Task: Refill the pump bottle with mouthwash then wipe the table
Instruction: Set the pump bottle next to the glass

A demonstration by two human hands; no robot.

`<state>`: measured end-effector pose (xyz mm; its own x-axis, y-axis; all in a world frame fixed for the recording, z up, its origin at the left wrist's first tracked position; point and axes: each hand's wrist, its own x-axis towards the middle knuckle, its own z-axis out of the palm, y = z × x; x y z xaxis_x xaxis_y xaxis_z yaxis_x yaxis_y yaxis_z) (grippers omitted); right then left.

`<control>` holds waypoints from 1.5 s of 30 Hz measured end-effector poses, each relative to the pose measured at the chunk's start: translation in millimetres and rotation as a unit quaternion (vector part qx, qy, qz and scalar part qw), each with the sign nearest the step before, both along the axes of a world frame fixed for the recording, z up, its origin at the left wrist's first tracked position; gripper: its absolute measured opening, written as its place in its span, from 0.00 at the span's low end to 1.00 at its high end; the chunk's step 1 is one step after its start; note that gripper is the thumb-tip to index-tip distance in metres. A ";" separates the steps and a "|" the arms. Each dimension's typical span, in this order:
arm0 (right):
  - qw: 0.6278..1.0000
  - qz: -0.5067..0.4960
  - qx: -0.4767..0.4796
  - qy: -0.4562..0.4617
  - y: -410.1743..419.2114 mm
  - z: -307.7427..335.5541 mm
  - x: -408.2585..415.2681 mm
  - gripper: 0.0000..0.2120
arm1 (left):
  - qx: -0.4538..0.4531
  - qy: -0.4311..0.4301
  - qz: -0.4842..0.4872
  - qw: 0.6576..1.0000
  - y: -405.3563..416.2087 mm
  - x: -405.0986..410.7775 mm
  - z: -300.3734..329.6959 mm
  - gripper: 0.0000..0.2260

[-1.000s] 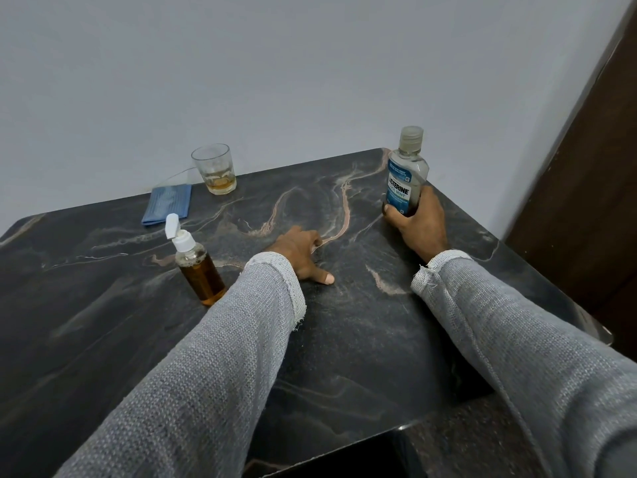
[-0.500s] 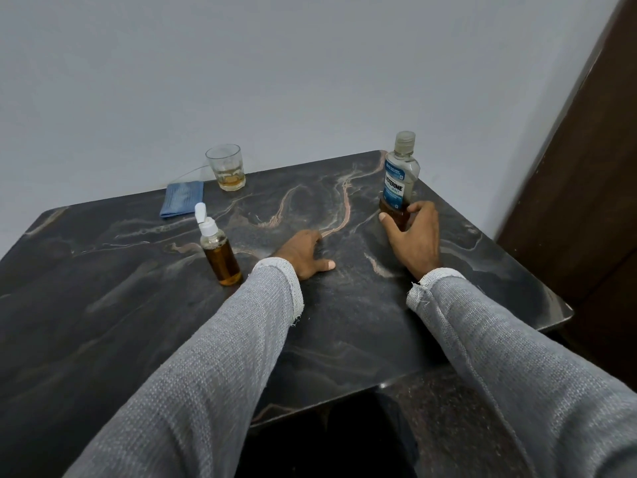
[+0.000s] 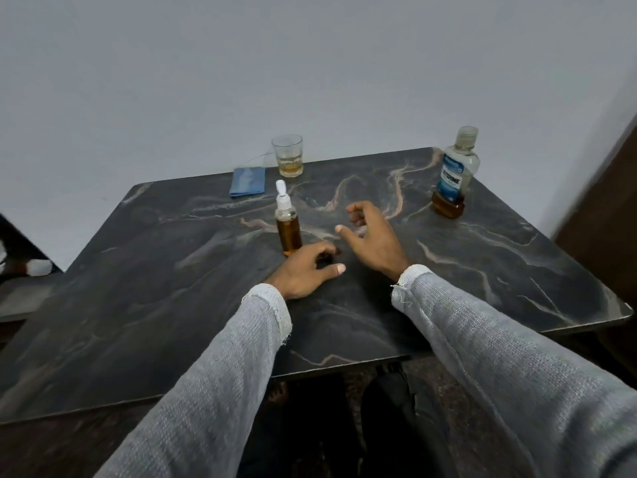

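1. Table (image 3: 172,305): dark marbled slab with pale and rust veins, set against a grey wall. Clock directions below are read on the tabletop, 12 o'clock at the wall, 6 o'clock at the person.

2. Pump bottle (image 3: 288,225): upright near the table's centre, a little toward 11 o'clock. Clear body, amber liquid filling most of it, white pump head on top.

3. Mouthwash bottle (image 3: 454,174): upright at about 2 o'clock, near the far right corner. Blue label, clear cap on; amber liquid shows only low in the base. No hand touches it.

4. Left hand (image 3: 303,272): rests on the tabletop at 6 o'clock of the pump bottle, just beside its base. Fingers loosely curled under, thumb stretched out toward 3 o'clock; it holds nothing. Contact with the bottle cannot be told.

5. Right hand (image 3: 374,241): held just above the table at 3 o'clock of the pump bottle, apart from it. Fingers relaxed and spread, somewhat bent, nothing in them; well apart from the mouthwash bottle.

6. Blue cloth (image 3: 248,181): folded flat at 11 o'clock, near the wall edge.

7. Glass (image 3: 288,156): a tumbler at 12 o'clock, just beside the cloth on its 3 o'clock side, with a little amber liquid in the bottom.

8. Both arms wear grey knit sleeves (image 3: 220,374).
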<state>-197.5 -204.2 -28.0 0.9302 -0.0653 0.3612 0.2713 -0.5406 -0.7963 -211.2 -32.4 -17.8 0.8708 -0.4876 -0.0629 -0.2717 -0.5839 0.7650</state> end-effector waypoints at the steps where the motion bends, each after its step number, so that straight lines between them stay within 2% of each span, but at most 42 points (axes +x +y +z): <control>1: 1.000 0.020 0.001 0.010 11.9 3.9 1.8 0.19 | -0.033 0.015 0.010 0.999 7.1 -2.7 -1.2 0.17; 4: 0.995 0.074 0.011 0.065 41.1 15.5 8.0 0.25 | -0.093 0.038 0.048 0.994 26.2 -5.9 1.3 0.10; 8: 0.981 0.148 0.035 0.118 66.4 27.5 16.3 0.32 | -0.101 0.025 0.089 0.991 47.7 -3.0 5.4 0.07; 11: 0.975 0.183 0.030 0.120 76.4 32.0 21.0 0.34 | -0.098 0.022 0.114 0.988 58.7 -0.2 6.3 0.04; 15: 0.982 0.157 0.023 0.104 80.2 29.5 23.9 0.32 | -0.099 0.016 0.172 0.980 67.1 5.5 5.9 0.02; 21: 0.996 0.080 -0.012 0.039 79.0 17.7 21.9 0.32 | -0.094 -0.015 0.223 0.970 64.8 10.8 -0.8 0.13; 27: 0.992 0.122 0.008 0.036 77.2 12.4 22.5 0.32 | -0.143 -0.009 0.233 0.962 56.2 16.5 -9.2 0.21; 30: 0.994 0.106 -0.009 0.013 75.4 9.7 18.1 0.33 | -0.139 -0.020 0.217 0.966 50.6 19.2 -10.2 0.23; 37: 0.997 0.077 -0.003 -0.024 79.7 1.4 16.7 0.48 | -0.107 -0.083 0.221 0.966 43.3 29.7 -15.7 0.15; 41: 0.992 0.083 -0.045 -0.079 78.0 4.2 19.2 0.47 | -0.125 -0.053 0.177 0.975 48.6 34.5 -15.1 0.16; 45: 0.992 0.051 -0.048 -0.109 63.8 12.9 29.4 0.49 | -0.118 -0.030 0.141 0.982 63.7 48.3 -14.6 0.17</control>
<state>-168.1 -140.4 -15.0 0.8295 0.0696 0.5541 0.4885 -0.5713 -0.6595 -162.9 31.3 -32.4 0.9721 -0.2209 0.0785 -0.1731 -0.4501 0.8760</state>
